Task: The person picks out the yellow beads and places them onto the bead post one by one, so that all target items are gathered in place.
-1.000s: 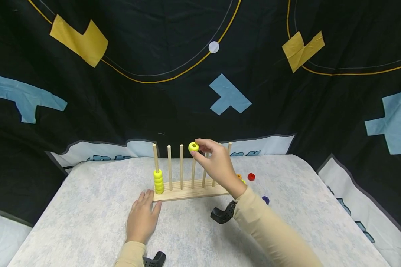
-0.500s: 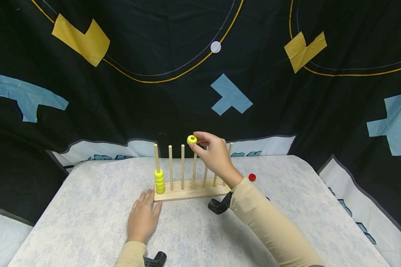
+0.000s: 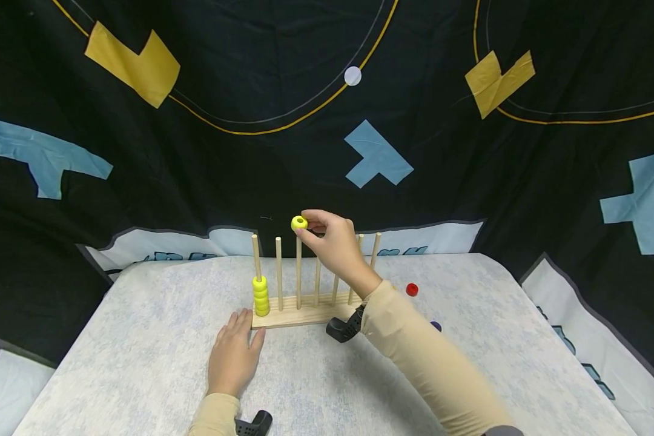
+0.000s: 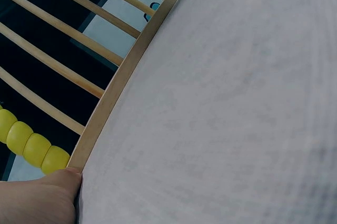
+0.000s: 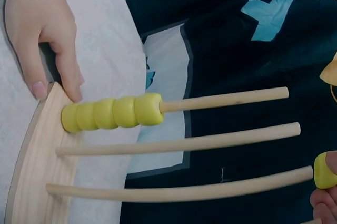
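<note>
My right hand (image 3: 335,242) pinches a yellow bead (image 3: 298,223) between thumb and fingers. In the right wrist view, this bead (image 5: 322,174) is at the tip of the third peg (image 5: 184,192); I cannot tell whether they touch. A stack of several yellow beads (image 3: 260,297) fills the lower part of the leftmost peg (image 3: 257,257) on the wooden rack's base (image 3: 305,313). At the base's left corner rests my left hand (image 3: 233,354), fingers extended along the end and thumb (image 5: 38,88) against the front edge.
More upright pegs stand along the rack, partly behind my right hand. To its right on the table (image 3: 142,339) lie a red bead (image 3: 412,289) and a dark blue bead (image 3: 436,326), near my right sleeve (image 3: 430,357). A black cloth (image 3: 251,181) hangs behind.
My right hand has risen and shifted left with the yellow bead, from near the fourth peg to above the third. My left hand stays at the base's corner.
</note>
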{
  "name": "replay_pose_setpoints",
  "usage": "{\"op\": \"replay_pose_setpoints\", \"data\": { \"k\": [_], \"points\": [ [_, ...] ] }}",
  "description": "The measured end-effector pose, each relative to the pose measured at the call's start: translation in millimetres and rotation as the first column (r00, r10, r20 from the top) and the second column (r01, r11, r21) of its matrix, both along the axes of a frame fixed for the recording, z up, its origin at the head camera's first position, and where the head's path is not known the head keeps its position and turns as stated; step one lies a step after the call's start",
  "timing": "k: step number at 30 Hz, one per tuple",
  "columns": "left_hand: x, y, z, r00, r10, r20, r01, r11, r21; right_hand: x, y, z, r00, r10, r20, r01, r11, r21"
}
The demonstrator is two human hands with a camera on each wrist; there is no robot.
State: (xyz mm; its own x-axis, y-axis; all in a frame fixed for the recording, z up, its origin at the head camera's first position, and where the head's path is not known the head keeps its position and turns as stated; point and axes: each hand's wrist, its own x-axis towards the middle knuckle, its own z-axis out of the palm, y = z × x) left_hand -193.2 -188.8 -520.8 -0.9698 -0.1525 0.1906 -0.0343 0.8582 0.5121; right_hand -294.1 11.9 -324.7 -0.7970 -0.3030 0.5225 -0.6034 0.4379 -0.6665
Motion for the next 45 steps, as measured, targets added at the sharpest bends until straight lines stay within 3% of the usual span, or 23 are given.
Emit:
{"op": "replay_pose_setpoints", "data": {
  "k": [23, 38, 45],
  "points": [
    [0.4, 1.1, 1.2, 1.000, 0.008, -0.004, -0.008, 1.000, 0.005, 7.3, -42.4, 4.0, 0.995, 0.076, 0.060, -0.079, 0.995, 0.060],
    [0.2, 1.5, 0.5, 0.997, 0.029, -0.073, -0.030, 1.000, -0.007, 12.1, -58.2, 3.2, 0.994, 0.107, 0.007, -0.107, 0.986, 0.127],
    [0.8, 1.2, 1.1, 0.999, 0.031, -0.032, -0.031, 1.000, -0.006, 14.3, -59.5, 2.1, 0.995, 0.102, -0.009, -0.099, 0.978, 0.185]
  ]
}}
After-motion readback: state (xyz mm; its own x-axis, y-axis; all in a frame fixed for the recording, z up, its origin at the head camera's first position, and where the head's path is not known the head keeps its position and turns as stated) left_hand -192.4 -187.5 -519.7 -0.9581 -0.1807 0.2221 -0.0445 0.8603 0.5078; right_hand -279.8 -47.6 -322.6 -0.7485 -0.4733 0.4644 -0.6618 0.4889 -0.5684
